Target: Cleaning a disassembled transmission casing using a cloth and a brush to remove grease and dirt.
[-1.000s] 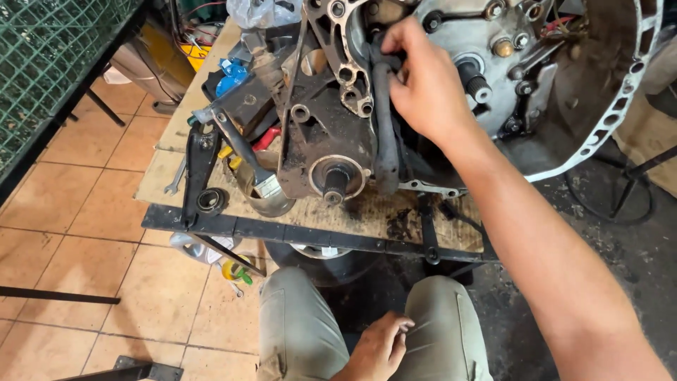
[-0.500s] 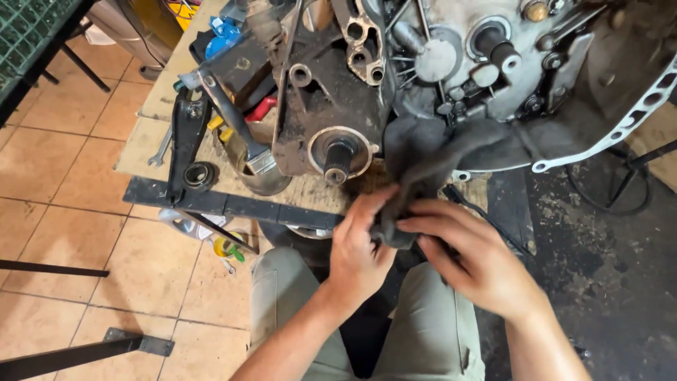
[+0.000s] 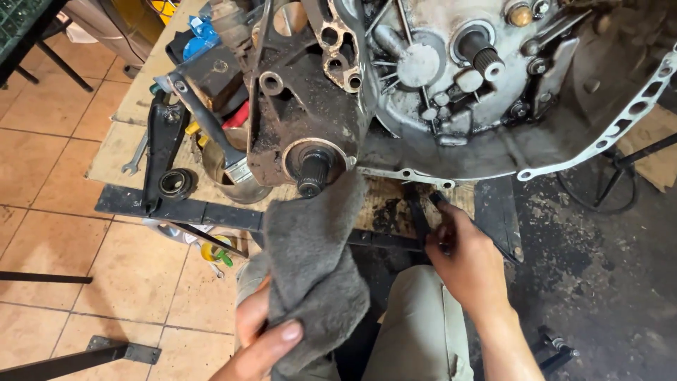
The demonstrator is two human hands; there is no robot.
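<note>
The grimy gearbox housing (image 3: 451, 92) fills the bench. Below its splined shaft (image 3: 311, 173), a grey rag (image 3: 310, 271) hangs lengthwise (top toward the shaft), pinched by the left hand (image 3: 261, 335). Rightward, the right hand (image 3: 465, 264) curls around a dark strap (image 3: 421, 219).

The left hand (image 3: 264, 339) sits low, near the bottom edge of the view, palm turned up, fingers curled and the thumb (image 3: 282, 333) pressed across the top in a closed grip on a grey rag (image 3: 310, 268). The right hand (image 3: 465, 264) is stretched forward from a bare forearm that enters from the lower right, back of the hand up, fingers bent down and pinched together at the front edge of the bench (image 3: 395, 204)
</note>
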